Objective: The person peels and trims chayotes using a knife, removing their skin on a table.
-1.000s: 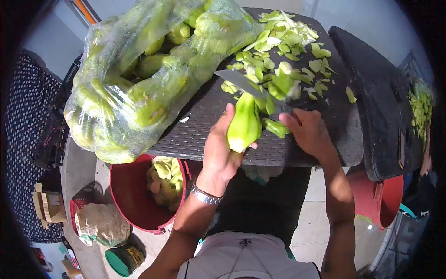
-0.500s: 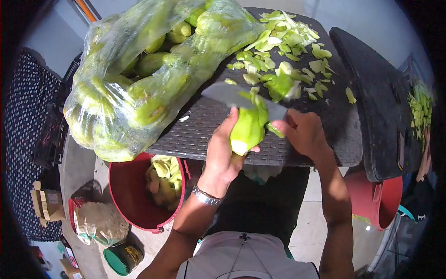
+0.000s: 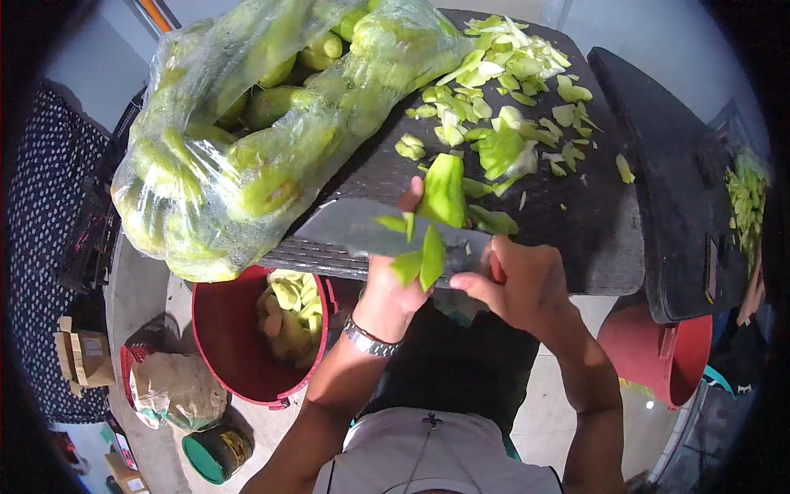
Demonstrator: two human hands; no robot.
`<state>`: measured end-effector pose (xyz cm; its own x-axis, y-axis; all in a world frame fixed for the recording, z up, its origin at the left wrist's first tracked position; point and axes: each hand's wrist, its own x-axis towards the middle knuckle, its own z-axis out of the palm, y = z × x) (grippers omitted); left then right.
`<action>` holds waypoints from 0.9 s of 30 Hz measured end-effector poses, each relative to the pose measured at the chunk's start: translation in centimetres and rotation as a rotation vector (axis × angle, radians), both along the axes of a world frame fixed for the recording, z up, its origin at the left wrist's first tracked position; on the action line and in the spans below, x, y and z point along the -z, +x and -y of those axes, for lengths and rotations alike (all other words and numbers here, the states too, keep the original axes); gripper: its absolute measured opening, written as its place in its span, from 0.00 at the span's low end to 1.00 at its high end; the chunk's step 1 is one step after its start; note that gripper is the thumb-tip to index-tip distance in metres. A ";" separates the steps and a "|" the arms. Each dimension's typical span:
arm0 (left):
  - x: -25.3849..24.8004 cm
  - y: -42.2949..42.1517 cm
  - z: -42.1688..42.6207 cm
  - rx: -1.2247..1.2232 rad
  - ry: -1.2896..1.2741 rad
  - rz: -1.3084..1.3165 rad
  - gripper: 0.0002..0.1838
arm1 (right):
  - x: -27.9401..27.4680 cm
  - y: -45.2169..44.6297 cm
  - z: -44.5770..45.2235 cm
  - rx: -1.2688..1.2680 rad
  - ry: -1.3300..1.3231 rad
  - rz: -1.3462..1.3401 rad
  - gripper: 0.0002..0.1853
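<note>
My left hand [image 3: 390,288], with a metal watch on its wrist, holds a pale green, partly peeled vegetable [image 3: 444,191] over the table's front edge; its exact kind is unclear. A broad knife [image 3: 346,226] lies across in front of it, hiding the fingers of that hand and the vegetable's lower end. Wrapped round the knife's red handle is my right hand [image 3: 522,280]. Bits of green peel [image 3: 432,259] show at the blade, some stuck to it. Further back on the dark woven-look table [image 3: 568,239] lies a heap of peelings [image 3: 514,58], with a larger green piece [image 3: 500,152] nearer.
A clear plastic bag [image 3: 239,173] full of green vegetables fills the table's left side. Below stands a red bin [image 3: 218,346] with pale peeled pieces inside. Another red bin [image 3: 687,354] and a second dark table [image 3: 658,165] are at right. A green-lidded tub [image 3: 206,457] stands lower left.
The knife has swung down and left from the vegetable's far end to its near end. My right hand has come lower and closer to the left. New peel strips show at the blade.
</note>
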<state>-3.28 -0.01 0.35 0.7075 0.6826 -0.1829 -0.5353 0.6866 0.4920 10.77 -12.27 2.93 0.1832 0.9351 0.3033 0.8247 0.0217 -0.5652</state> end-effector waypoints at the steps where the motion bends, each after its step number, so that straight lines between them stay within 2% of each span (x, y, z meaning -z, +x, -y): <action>1: -0.3 0.1 0.0 0.041 0.015 0.008 0.25 | -0.1 -0.2 0.1 -0.017 0.001 0.036 0.30; 3: 0.1 0.2 -0.8 0.106 -0.057 -0.090 0.25 | 0.2 -0.5 0.0 -0.009 0.019 0.077 0.32; 7: 0.2 0.6 -0.5 0.097 -0.113 -0.053 0.25 | 0.6 -0.4 -0.3 -0.008 0.049 0.151 0.34; 12: 0.2 0.5 -0.1 -0.022 -0.115 -0.058 0.23 | 0.6 0.7 -0.6 0.050 0.004 0.136 0.33; 15: -0.2 -0.7 0.0 0.035 0.100 -0.143 0.22 | 0.4 2.1 -0.8 0.110 -0.030 0.110 0.33; 18: 1.2 0.3 0.3 -0.099 -0.036 -0.093 0.22 | -0.4 1.4 -0.5 0.051 -0.071 0.066 0.32; 19: 0.9 0.3 -0.5 0.046 -0.011 -0.057 0.23 | -0.2 1.3 -0.5 0.005 -0.066 0.064 0.32; 21: 0.8 0.3 -0.5 0.048 0.033 -0.050 0.24 | 0.0 1.9 -0.6 -0.075 -0.061 0.050 0.32; 22: 0.9 0.2 -0.4 0.048 0.054 -0.052 0.24 | 0.0 1.9 -0.7 -0.073 -0.060 0.055 0.32; 25: 1.9 0.6 -0.1 -0.155 -0.068 -0.171 0.22 | 0.0 2.2 -1.0 -0.042 -0.049 0.060 0.31; 27: 0.8 -0.1 0.4 -0.089 0.034 -0.146 0.21 | 0.5 3.1 -1.2 0.009 -0.036 0.054 0.30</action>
<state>-3.34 -0.42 -0.44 0.6114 0.7490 -0.2551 -0.5144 0.6212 0.5912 13.87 -11.06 2.42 0.1758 0.9439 0.2795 0.8542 -0.0052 -0.5199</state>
